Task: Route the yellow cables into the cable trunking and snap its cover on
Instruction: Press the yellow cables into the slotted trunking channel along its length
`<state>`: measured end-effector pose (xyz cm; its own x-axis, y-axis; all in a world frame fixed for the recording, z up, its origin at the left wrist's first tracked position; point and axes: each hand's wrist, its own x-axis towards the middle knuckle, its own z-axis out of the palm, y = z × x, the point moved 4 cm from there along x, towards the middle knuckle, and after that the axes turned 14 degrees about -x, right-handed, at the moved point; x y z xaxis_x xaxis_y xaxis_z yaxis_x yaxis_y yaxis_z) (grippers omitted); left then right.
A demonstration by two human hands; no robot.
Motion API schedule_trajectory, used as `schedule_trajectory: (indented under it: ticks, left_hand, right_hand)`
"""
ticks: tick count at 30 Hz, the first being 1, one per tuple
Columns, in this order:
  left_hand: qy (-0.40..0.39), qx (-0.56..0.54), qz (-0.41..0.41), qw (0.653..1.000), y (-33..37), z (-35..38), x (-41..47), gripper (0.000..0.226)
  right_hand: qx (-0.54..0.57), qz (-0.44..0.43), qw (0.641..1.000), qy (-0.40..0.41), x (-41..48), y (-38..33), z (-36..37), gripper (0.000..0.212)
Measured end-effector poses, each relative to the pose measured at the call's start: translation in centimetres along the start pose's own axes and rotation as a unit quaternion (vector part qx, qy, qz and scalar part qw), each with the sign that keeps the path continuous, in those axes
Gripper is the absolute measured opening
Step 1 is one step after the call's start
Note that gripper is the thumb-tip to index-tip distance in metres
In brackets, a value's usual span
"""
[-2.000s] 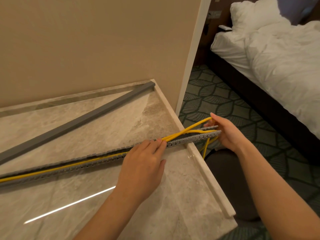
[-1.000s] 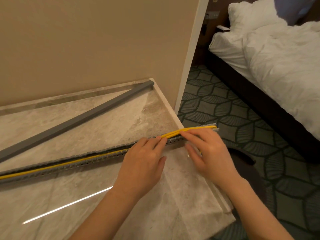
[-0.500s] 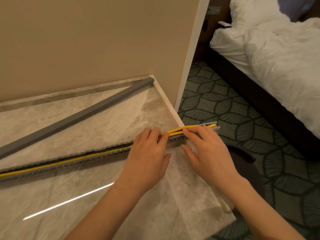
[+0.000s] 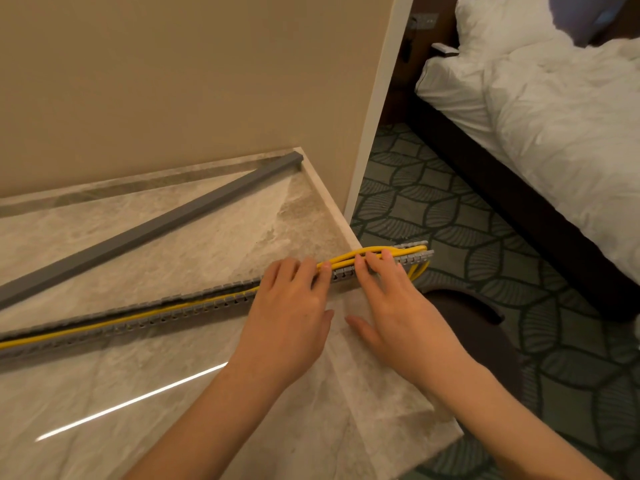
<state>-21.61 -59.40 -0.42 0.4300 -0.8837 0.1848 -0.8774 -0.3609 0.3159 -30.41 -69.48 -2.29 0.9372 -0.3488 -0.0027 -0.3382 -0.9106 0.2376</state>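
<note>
A long grey slotted trunking point(image 4: 145, 315) lies across the marble counter point(image 4: 180, 403), its right end sticking out past the counter's edge. Yellow cables point(image 4: 131, 318) run along inside it; near the right end they bulge up above the slots, and their ends hang down past the trunking's tip. My left hand point(image 4: 291, 317) lies flat, fingertips on the trunking and cables. My right hand point(image 4: 391, 303) rests beside it, fingertips pressing on the cables at the overhanging end. The grey cover point(image 4: 149, 226) lies apart, diagonally near the wall.
A beige wall stands behind the counter. To the right, patterned green carpet point(image 4: 450, 209) and a bed with white bedding point(image 4: 554, 116). A dark round stool point(image 4: 478, 327) sits below the counter's right edge.
My right hand came from holding the loose cable ends off the counter's edge to pressing them onto the trunking. The cables now lie lower along the channel. My left hand barely shifted.
</note>
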Motion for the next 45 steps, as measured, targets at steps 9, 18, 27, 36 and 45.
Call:
schedule_trajectory:
  ticks: [9,18,27,36,45]
  left_hand:
    - [0.008,-0.014,-0.022,1.0,-0.2,0.0,0.1,0.037]
    - [0.02,-0.006,0.021,1.0,-0.6,-0.1,-0.1,0.054]
    - [0.049,0.008,0.001,0.999,-0.5,0.6,0.1,0.042]
    - [0.055,0.002,-0.019,0.998,-0.8,0.7,-0.1,0.045]
    - [0.082,-0.034,-0.049,0.995,-0.7,0.8,-0.5,0.044]
  right_hand:
    - [0.019,0.053,0.994,0.094,0.2,0.0,-2.0,0.051]
    - [0.115,0.08,0.979,0.147,0.9,1.3,-2.3,0.044]
    - [0.067,0.076,0.987,0.123,0.7,0.4,-1.8,0.042]
    - [0.03,0.037,0.995,0.082,1.7,0.2,-2.4,0.042]
    - [0.126,0.053,0.984,0.116,0.5,4.0,-1.7,0.037]
